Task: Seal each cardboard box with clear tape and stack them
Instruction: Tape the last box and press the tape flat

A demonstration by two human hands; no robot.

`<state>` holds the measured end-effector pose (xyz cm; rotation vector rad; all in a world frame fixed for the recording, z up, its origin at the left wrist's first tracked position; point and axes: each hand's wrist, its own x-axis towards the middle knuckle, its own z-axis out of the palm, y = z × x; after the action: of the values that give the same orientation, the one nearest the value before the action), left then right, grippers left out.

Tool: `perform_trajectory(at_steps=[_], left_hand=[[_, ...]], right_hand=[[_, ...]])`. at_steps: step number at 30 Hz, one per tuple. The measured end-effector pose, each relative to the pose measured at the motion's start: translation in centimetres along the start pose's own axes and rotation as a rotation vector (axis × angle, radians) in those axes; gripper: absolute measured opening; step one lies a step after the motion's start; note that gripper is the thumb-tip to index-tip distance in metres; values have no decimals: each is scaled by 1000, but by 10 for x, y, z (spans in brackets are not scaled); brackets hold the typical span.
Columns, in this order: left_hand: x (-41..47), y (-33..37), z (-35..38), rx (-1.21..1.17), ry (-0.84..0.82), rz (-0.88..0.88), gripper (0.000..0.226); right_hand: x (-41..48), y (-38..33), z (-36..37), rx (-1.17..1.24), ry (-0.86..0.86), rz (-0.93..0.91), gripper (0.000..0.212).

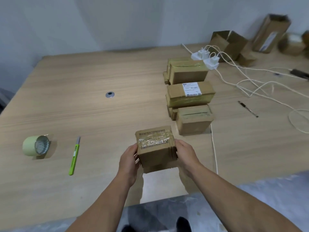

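Taped box (pixel 155 149) between left hand (pixel 128 160), right hand (pixel 186 156), seemingly aloft.

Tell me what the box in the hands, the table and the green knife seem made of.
Box: matte brown cardboard, layered edges showing; glossy, wrinkled clear tape crosses its top. Table: probably wood or laminate, pale grain, smooth. Knife: apparently glossy green plastic handle, grey metal-looking blade.

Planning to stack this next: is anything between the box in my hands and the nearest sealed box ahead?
Nothing visible does. Only bare wooden table lies between the small taped cardboard box, gripped by the left hand and right hand, and the nearest sealed brown box. The white cable runs past on the right.
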<state>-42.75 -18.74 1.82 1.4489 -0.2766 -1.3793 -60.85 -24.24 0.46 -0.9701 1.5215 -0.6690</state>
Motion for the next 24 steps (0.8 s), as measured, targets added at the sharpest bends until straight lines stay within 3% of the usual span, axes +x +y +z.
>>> perform_trajectory(at_steps=[11, 24], left_hand=[[-19, -50, 124, 3, -20, -25, 18], [-36, -1, 186, 11, -64, 216, 22]], right_hand=[[25, 24, -130, 59, 59, 1, 30], [44, -37, -166, 113, 110, -184, 36]])
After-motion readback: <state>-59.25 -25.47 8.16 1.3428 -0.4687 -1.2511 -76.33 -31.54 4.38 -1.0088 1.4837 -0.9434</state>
